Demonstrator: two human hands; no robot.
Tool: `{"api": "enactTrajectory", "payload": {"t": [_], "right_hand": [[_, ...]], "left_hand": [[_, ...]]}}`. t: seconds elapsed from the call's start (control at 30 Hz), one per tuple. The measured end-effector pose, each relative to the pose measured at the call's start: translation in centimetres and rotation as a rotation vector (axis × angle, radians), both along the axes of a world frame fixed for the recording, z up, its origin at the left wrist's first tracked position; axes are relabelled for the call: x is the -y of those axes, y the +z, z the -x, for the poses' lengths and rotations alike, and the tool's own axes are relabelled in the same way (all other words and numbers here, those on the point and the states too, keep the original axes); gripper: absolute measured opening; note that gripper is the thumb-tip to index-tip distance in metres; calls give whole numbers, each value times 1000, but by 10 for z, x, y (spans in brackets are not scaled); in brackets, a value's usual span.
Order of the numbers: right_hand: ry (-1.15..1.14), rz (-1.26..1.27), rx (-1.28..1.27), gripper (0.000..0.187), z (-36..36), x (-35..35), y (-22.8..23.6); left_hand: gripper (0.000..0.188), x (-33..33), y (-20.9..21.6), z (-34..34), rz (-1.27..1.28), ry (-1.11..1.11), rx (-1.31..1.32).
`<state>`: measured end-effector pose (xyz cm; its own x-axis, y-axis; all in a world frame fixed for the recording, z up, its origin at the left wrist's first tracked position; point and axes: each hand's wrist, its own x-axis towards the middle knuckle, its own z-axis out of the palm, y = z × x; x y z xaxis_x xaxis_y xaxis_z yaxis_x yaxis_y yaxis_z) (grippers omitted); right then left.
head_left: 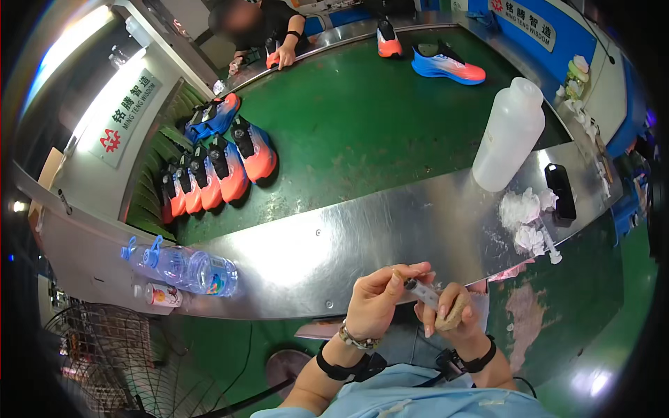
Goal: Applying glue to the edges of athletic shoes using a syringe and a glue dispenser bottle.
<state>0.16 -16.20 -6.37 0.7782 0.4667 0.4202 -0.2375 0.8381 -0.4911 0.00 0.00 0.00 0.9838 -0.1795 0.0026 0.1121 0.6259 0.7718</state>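
Note:
Between my hands, just off the near edge of the steel table rim, is a clear syringe-like tube [426,295] with markings and a dark end. My right hand [468,322] is closed around its lower end and also grips a tan, rough lump [449,321]. The fingers of my left hand [374,301] are pinched together beside the tube's dark end. What is between those fingertips is too small to make out.
A green conveyor belt [334,132] carries several orange-and-blue running shoes [258,157]. On the steel rim [300,244] stand a white plastic bottle [503,139], crumpled tissues [521,212], a black phone-like object [560,194] and water bottles [209,274]. Across the belt, a co-worker's hand [282,56] holds a shoe.

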Motion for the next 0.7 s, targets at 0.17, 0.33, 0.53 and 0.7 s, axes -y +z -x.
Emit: {"api": "enactTrajectory", "payload": {"t": [0.17, 0.33, 0.53, 0.7], "right_hand": [[-200, 463, 245, 32, -8, 7, 36], [-207, 727, 646, 22, -24, 30, 58], [-423, 1177, 457, 38, -22, 99, 98], [-1191, 1118, 423, 48, -61, 153, 152]], "left_hand": [[28, -4, -7, -3, -129, 158, 78], [24, -16, -10, -6, -22, 398, 63], [25, -57, -13, -9, -486, 475, 33], [22, -73, -39, 4, -804, 485, -32]]}}
